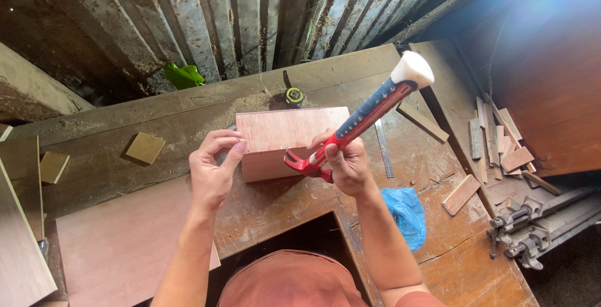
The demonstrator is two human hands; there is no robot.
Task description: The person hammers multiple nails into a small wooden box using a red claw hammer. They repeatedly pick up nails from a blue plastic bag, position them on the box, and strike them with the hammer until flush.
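Both forearms bare, extended forward from bottom of view, roughly parallel, converging slightly. Left hand (213, 166) raised, back of hand toward camera, fingers curled together, thumb and fingertips pinched at upper right of hand. Wrist straight. Right hand (346, 163) level with left, well apart from it, closed in a fist-like grip, thumb pressed along the top, knuckles facing camera. Right wrist slightly bent inward; right forearm angled up from lower right. Elbows out of view.
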